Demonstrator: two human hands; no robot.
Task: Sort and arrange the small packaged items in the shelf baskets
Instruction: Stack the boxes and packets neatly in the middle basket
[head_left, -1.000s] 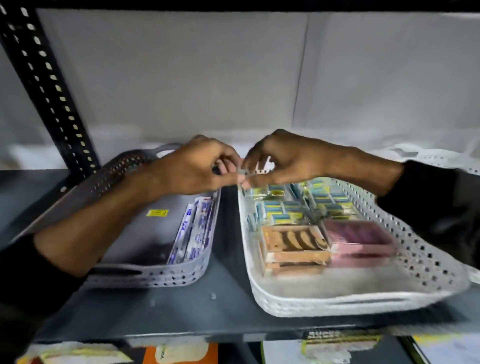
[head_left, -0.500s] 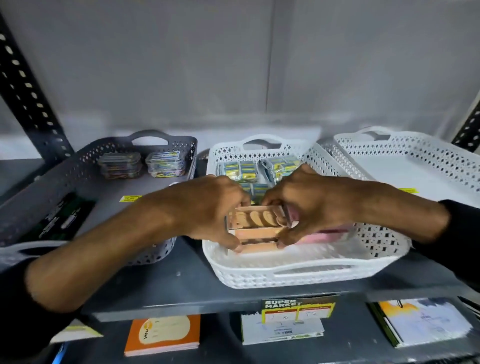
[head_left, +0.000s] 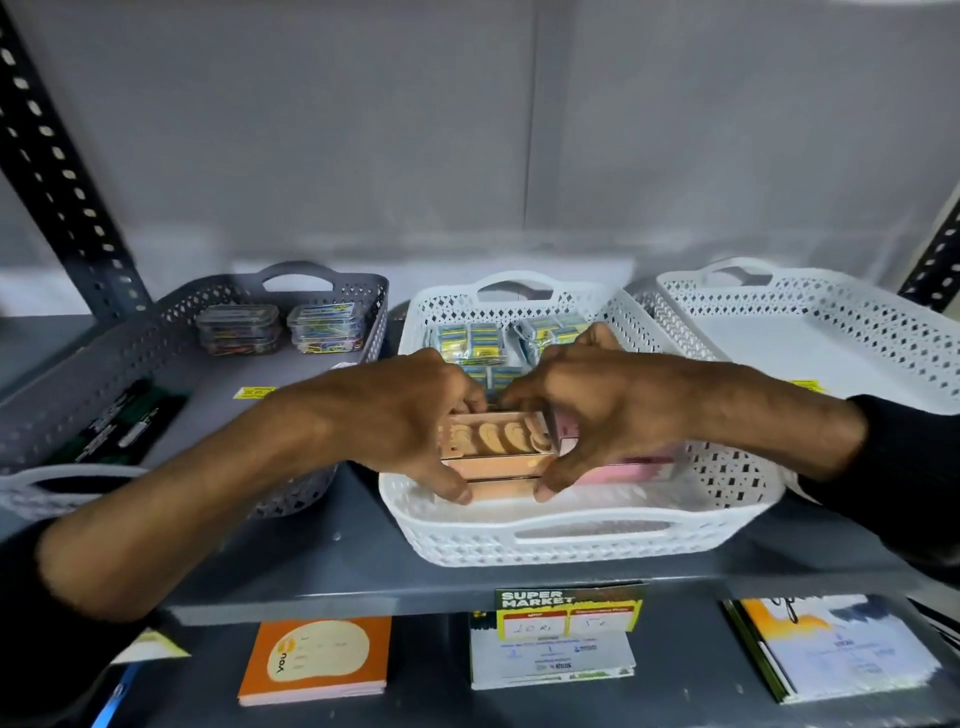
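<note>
A stack of orange-tan flat boxes (head_left: 496, 452) sits in the front of the middle white basket (head_left: 571, 540). My left hand (head_left: 415, 410) grips the stack's left side and my right hand (head_left: 587, 405) grips its right side, fingers curled over the far and near edges. Pink boxes (head_left: 631, 467) lie right of the stack, partly hidden by my right hand. Small blue-and-yellow packets (head_left: 475, 340) fill the back of this basket.
A grey basket (head_left: 130, 364) on the left holds two clear cases (head_left: 283, 327) and dark pens (head_left: 124, 423). A white basket (head_left: 831, 338) stands on the right. Below the shelf edge hang a price tag (head_left: 569, 610) and lie notebooks (head_left: 317, 660).
A second ago both hands pinched a small item above the gap between baskets. They dropped onto the orange-tan stack and now hold it from both sides; the camera view pulled back.
</note>
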